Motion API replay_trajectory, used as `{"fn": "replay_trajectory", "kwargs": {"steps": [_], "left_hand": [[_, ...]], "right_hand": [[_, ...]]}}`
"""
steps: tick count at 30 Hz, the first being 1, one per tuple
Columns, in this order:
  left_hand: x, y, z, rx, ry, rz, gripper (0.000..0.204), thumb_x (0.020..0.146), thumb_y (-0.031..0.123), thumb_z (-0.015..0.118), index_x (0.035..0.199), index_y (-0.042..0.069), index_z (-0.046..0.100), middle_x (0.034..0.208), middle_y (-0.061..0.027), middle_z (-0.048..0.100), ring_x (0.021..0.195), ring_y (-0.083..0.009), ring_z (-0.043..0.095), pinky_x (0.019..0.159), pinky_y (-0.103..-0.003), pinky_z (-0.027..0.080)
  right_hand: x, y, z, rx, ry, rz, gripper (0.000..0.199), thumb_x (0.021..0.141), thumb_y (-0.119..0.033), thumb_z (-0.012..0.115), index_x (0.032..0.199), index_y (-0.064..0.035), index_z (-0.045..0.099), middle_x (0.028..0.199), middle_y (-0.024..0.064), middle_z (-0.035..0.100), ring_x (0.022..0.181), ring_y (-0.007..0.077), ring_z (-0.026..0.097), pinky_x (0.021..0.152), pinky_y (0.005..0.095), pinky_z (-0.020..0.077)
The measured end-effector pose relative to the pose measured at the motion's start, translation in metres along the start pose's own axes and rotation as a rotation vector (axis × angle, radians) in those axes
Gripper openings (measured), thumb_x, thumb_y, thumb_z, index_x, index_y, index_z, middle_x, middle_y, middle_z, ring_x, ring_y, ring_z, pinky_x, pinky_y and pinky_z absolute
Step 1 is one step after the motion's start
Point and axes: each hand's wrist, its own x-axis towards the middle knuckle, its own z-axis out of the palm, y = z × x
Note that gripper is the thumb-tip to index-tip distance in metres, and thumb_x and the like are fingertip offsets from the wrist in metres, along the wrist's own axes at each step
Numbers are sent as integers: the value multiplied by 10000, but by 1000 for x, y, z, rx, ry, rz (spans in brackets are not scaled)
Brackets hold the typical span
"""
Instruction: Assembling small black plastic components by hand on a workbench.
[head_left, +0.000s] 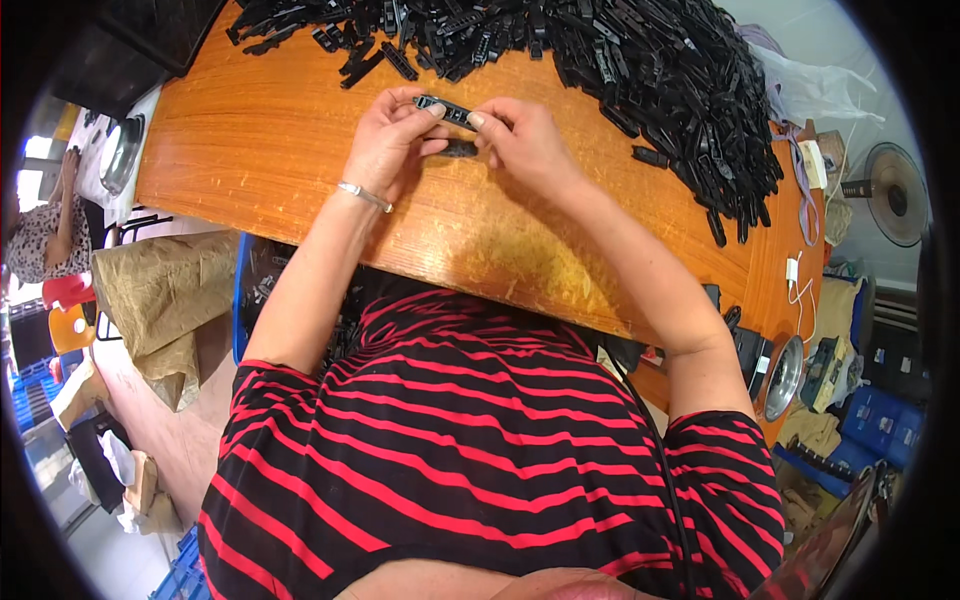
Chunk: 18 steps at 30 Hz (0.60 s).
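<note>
Between my two hands, above the wooden table, is a narrow black plastic part point(455, 113) with small slots along its face. My left hand point(392, 135) grips its left end with thumb and fingers. The right end is pinched by my right hand point(517, 137). Just below it, another dark piece point(459, 148) shows between my hands; whether it lies on the table or is held I cannot tell. A big pile of similar black parts point(640, 60) covers the far side of the table and runs down its right.
The wooden table point(230, 130) has a worn front edge close to my body. A blue bin point(241, 300) with black parts stands below its left side. A metal bowl point(783, 378) is at the right, a fan point(893, 195) beyond. Another person point(50, 230) sits at far left.
</note>
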Motion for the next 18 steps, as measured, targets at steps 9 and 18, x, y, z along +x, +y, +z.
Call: {"fn": "replay_trajectory", "kwargs": {"steps": [9,18], "left_hand": [[5,-6,-14,458,-12,-3,120,850,75,689,911,5,613,705,-8,592,567,-61,535,498,-184,437],[11,-23,-18,710,64,42,156,829,110,714,843,1,603,687,-15,592,556,-79,528,498,-226,437]], "right_hand": [[1,-5,-9,103,-131,341,186,909,-158,630,898,20,574,666,53,611,496,96,555,439,260,484],[6,9,-3,168,-161,418,190,907,-142,635,901,24,543,664,61,607,475,96,537,420,253,466]]}}
